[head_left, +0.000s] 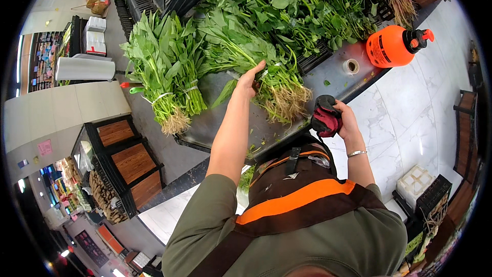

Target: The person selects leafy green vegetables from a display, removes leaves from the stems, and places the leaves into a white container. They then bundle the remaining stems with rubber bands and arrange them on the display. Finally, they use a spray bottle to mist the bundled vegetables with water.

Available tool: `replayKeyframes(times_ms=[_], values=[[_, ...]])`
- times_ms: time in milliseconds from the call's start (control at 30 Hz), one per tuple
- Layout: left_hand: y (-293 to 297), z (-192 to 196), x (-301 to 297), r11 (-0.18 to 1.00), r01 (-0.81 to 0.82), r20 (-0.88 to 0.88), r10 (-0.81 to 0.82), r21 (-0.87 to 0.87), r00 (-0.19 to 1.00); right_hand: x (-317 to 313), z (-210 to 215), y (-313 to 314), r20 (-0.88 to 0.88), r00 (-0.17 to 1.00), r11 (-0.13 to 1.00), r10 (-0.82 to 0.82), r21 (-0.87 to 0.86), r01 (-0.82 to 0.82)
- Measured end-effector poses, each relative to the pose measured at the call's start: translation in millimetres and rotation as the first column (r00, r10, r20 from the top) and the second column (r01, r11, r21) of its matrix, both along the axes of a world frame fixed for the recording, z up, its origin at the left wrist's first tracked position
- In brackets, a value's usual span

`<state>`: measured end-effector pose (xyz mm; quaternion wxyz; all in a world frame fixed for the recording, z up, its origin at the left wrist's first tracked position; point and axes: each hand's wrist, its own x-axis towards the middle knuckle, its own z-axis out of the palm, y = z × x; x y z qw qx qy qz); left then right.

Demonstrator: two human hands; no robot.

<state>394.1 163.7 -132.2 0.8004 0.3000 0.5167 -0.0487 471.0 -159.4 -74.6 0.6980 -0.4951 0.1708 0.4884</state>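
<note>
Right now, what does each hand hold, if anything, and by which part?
The right hand holds a red-black bundle by its right side. The left hand touches the rooted greens at their stems; its grip is unclear.

Left fingers (252, 90) touching rooted greens (274, 78); right fingers (342, 106) gripping black-red bundle (326, 118) near counter (220, 118).

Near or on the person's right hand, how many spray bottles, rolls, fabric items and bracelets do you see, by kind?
Orange plastic spray bottle: 1
Pale, ring-shaped roll: 1
Crumpled red-and-black fabric item in the right hand: 1
Silver-coloured bracelet: 1
Total: 4
</note>
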Motion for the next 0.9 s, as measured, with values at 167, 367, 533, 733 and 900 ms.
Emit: replayKeyframes(times_ms=[167, 367, 533, 733, 900], values=[[-1.0, 39.4, -10.2, 0.996, 0.001, 0.065, -0.007, 0.093, 0.998, 9.1, 15.2, -5.3, -0.022, 0.997, 0.997, -0.080, 0.020, 0.080], [42.8, 80.4, -69.4, 0.983, -0.159, 0.124, 0.147, 0.096, 0.981, 21.2, 24.8, 7.8, 0.122, 0.990, 0.998, -0.069, 0.003, 0.069], [34.3, 175.9, -110.7, 0.952, -0.278, 0.392, 0.210, 0.126, 0.896, 9.9, -67.1, 40.1, 0.678, 0.450, 0.689, 0.581, -0.704, 0.171], [95.9, 135.1, -199.5, 0.990, -0.142, 0.517, 0.113, 0.017, 0.849, -61.5, -88.9, 93.6, 0.541, 0.182, 0.503, 0.821, -0.836, 0.216], [63.3, 165.7, -244.1, 0.912, -0.384, 0.539, 0.255, 0.141, 0.803, -117.3, -72.6, 131.4, 0.729, 0.070, 0.705, 0.681, -0.628, -0.330]])
